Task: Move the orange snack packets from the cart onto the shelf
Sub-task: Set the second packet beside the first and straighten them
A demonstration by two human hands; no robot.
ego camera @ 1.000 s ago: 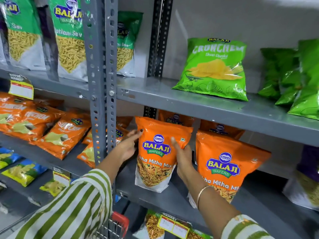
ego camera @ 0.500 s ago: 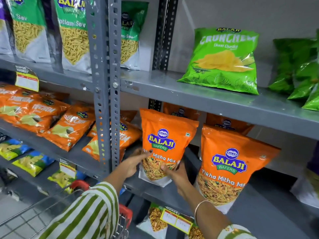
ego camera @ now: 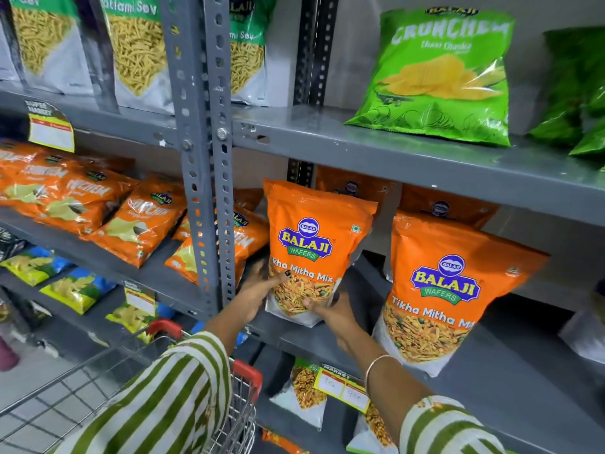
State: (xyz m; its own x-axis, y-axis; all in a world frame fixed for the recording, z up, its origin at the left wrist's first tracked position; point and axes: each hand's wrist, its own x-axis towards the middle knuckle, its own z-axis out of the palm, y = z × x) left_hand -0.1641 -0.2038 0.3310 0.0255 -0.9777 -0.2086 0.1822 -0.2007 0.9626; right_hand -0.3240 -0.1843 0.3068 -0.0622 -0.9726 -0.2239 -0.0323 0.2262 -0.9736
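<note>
A grey slotted-steel shop shelf [ego camera: 425, 365] fills the view, its middle board carrying the orange stock. Near that board's front edge, just right of the perforated grey upright post [ego camera: 203, 158], stands an orange plastic Tikha Mitha Mix pouch [ego camera: 314, 237], upright with its label facing out. The left hand [ego camera: 258, 290] cups its lower left corner and the right hand [ego camera: 330, 311] closes around its lower right corner, so both grip the base, probably to square it and seat it flat so it will not topple. Just beside it to the right, apart, a second identical orange pouch [ego camera: 455, 283] stands alone at the front edge. Two more orange pouches sit behind these, towards the board's back edge, making four in view. Left of the post lie at least five flatter orange crisp bags [ego camera: 140, 221], overlapping. The red-handled wire cart [ego camera: 242, 371] waits below the left sleeve; its contents cannot be seen.
</note>
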